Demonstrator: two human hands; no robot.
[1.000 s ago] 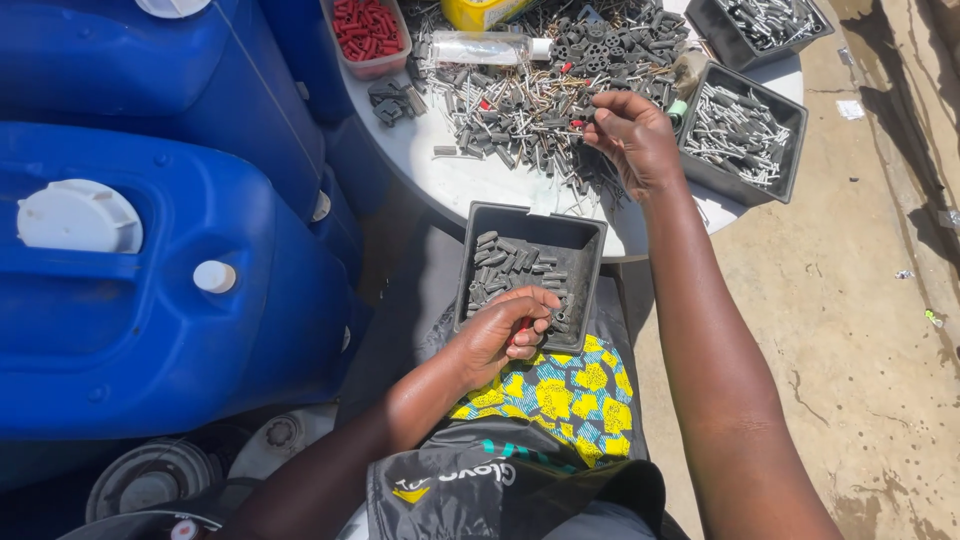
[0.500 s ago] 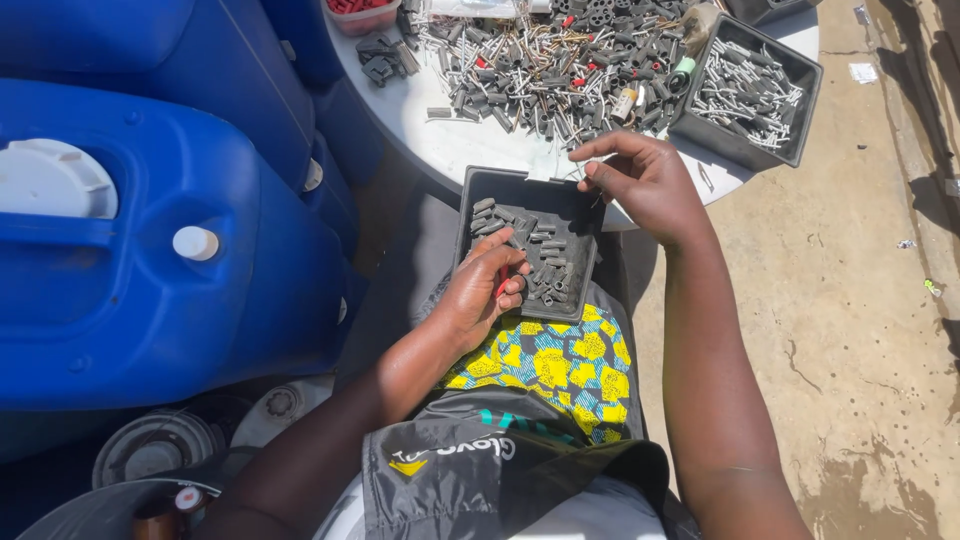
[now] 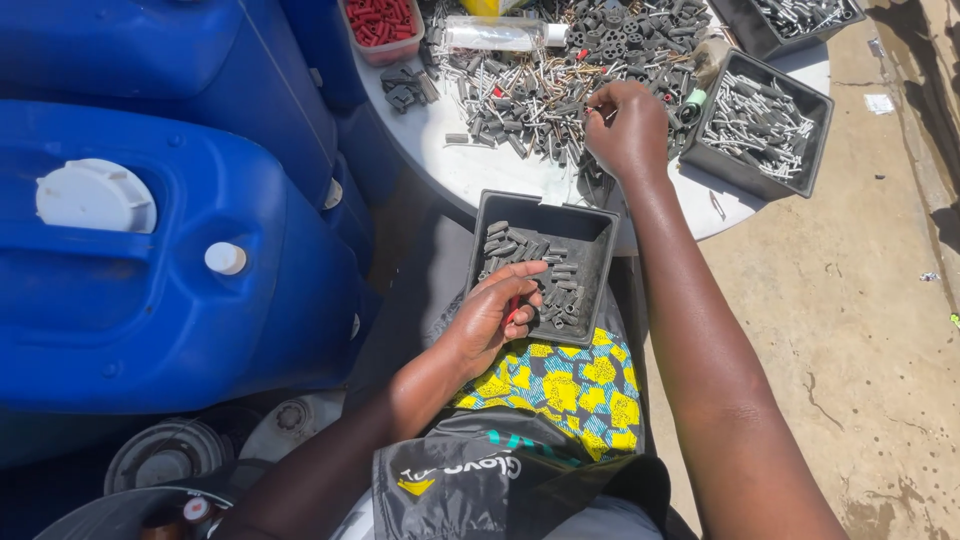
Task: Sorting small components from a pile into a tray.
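Note:
A dark square tray (image 3: pixel 595 235) with several grey plastic plugs rests on my lap over a yellow and blue patterned cloth (image 3: pixel 560 385). My left hand (image 3: pixel 495 320) lies at the tray's near left edge, fingers curled around small red pieces. My right hand (image 3: pixel 628 125) reaches out over the white round table (image 3: pixel 480 175), fingertips pinching into a heap of mixed grey plugs and metal screws (image 3: pixel 550 85). Whether it has a piece between the fingers I cannot tell.
Big blue plastic jerrycans (image 3: pixel 150 250) crowd the left side. On the table stand a tray of metal screws (image 3: pixel 760 125), another dark tray (image 3: pixel 795 15) at the back, a tub of red pieces (image 3: pixel 385 25) and a clear bottle (image 3: pixel 495 35). Concrete floor lies to the right.
My right hand has gone from the lap tray's far edge back out to the heap on the table. The left hand stays at the tray.

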